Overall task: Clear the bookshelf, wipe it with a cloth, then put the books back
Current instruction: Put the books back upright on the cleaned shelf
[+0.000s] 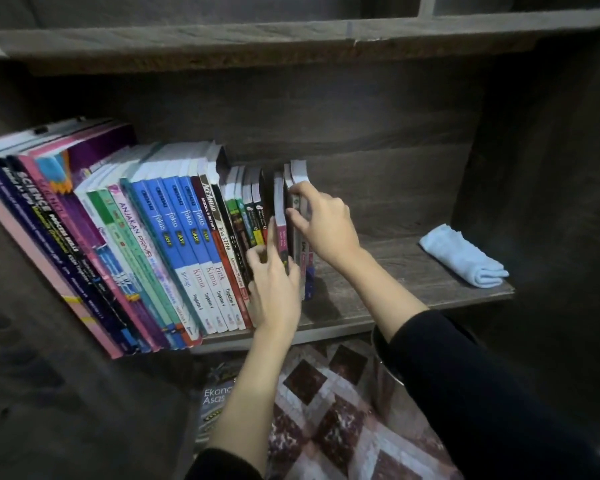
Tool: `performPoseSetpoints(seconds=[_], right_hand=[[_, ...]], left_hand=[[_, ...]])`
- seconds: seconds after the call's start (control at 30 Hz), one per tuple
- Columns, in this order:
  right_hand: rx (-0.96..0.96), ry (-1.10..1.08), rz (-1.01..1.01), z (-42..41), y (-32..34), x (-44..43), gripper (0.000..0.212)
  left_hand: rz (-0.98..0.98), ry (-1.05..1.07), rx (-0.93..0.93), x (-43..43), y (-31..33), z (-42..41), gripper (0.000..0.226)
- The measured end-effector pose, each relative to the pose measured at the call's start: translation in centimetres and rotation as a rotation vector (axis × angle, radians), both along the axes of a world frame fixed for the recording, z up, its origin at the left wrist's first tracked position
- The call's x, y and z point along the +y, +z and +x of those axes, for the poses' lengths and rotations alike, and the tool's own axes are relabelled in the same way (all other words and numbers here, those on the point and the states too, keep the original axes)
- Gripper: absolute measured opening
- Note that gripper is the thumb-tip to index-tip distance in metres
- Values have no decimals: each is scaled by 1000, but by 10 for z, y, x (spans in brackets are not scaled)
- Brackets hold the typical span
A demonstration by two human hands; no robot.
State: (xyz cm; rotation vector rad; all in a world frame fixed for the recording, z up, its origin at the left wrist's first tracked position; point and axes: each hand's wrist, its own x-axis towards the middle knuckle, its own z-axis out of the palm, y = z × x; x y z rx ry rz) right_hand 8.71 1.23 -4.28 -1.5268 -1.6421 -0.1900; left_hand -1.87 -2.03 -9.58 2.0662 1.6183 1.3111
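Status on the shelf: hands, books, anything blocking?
Right hand grips end books at row's right end; left hand presses neighbouring spines. Row stands on shelf. Blue cloth folded at right, apart from books.

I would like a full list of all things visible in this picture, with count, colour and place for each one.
bookshelf: one, dark grey-brown wood, fills the view
row of books: many, mixed colours, left half of the shelf
Fokus books: four, blue and white, middle of the row
end books: a few, pink and dark, right end of the row
cloth: one, light blue, folded, right end of the shelf
floor book: one, grey, below the shelf
floor: white and dark red pattern
left hand: fingers straight, touching spines
right hand: grips the end books
sleeves: two, black
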Motion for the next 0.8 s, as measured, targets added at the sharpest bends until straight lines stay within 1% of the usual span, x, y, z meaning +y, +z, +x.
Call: performPoseSetpoints(seconds=[0.13, 0.23, 0.37, 0.43, 0.47, 0.53, 0.6, 0.63, 0.67, 0.73, 0.8], right_hand=[[-20, 19, -15, -4, -1, 5, 31], [-29, 19, -22, -7, 1, 8, 32], [-49, 47, -62, -14, 4, 9, 33], [-33, 52, -75, -15, 4, 9, 36], [11, 73, -74, -14, 4, 8, 40], [217, 146, -106, -10, -2, 0, 60], [423, 216, -214, -6, -24, -9, 81], [482, 236, -289, -5, -40, -12, 85], [525, 244, -363, -5, -58, -12, 85], [551, 198, -460, -6, -88, -12, 80], [553, 119, -468, -6, -102, -11, 72]], left_hand=[[-36, 46, -9, 12, 0, 1, 58], [16, 36, 0, 11, -4, 3, 61], [39, -84, -71, 11, -24, -9, 65], [50, -167, -78, 9, -36, -17, 62], [53, -200, -76, 8, -41, -21, 60], [35, -244, -44, 9, -48, -28, 60], [11, -265, -17, 12, -53, -31, 62], [3, -274, -21, 12, -54, -31, 63], [5, -279, -35, 11, -55, -31, 64], [21, -267, -84, 10, -55, -30, 64], [26, -230, -138, 11, -55, -28, 65]])
